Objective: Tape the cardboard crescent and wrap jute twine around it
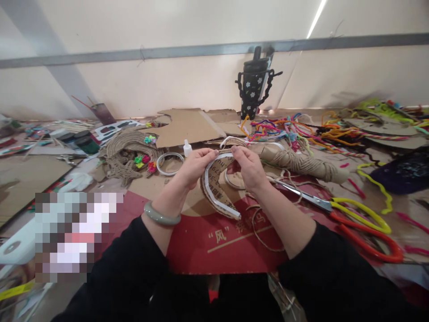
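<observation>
Our left hand (194,166) and right hand (247,167) both pinch the top of a curved cardboard crescent (216,190), held just above the desk (201,250), with a white tape strip (214,197) running along its edge. We judge the crescent light and fairly stiff, though thin enough to crease if bent hard; the tape looks soft and likely sticky, so we would hold the card by its flat faces and press the strip with fingertips. Just beyond the hands lie a tape ring (170,163) and a small glue bottle (187,148). To the right lie scissors (335,208) and a twine-wrapped cone (301,163); far off stands a black cup (254,89).
</observation>
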The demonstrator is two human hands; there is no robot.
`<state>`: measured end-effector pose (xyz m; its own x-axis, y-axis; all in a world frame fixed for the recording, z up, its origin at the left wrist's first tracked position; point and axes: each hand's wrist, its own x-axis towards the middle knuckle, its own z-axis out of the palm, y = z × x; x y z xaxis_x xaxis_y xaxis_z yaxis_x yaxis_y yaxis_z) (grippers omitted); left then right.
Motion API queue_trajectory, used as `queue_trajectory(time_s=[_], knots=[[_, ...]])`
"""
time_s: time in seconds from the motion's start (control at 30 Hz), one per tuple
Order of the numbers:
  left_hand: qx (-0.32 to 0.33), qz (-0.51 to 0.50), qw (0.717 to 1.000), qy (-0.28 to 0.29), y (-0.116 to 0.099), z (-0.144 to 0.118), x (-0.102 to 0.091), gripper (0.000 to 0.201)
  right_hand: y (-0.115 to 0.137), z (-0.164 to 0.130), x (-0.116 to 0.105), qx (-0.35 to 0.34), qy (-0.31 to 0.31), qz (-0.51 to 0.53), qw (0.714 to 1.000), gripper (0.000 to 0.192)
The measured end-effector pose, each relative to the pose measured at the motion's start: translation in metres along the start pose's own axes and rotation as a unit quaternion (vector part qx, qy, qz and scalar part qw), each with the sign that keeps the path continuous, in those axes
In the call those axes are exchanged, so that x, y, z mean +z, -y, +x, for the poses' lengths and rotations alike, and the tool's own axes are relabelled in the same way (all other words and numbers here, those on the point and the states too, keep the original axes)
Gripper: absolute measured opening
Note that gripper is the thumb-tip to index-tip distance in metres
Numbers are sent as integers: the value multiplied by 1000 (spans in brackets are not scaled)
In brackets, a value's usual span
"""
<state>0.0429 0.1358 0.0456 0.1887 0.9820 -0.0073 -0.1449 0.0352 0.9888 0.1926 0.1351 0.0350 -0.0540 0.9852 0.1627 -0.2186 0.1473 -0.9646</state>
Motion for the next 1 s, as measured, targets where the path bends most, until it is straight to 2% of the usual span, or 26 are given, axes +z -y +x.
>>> queue_trajectory(time_s=[0.1,0.3,0.53,0.67,0.77,0.9,1.0], knots=[[-7,-7,1000,10,1,1,1,43,1,0,1,7,8,-2,1000,45],[-6,-2,1000,2,1,0,1,39,-5,4,-3,-18,-34,0,999,41],[3,-15,1000,-11,-1,-1,5,36,-7,0,-1,-4,-13,-29,999,42],[-1,-18,1000,2,1,-1,4,35,-6,4,-2,-12,-66,22,997,38],[13,-19,999,-22,1,0,4,29,-5,5,-1,-16,-98,55,994,38],[17,-18,999,-40,1,0,4,24,-5,1,1,10,-55,14,998,41],[6,-19,999,-24,2,0,5,28,-6,0,2,15,-42,-2,999,40]])
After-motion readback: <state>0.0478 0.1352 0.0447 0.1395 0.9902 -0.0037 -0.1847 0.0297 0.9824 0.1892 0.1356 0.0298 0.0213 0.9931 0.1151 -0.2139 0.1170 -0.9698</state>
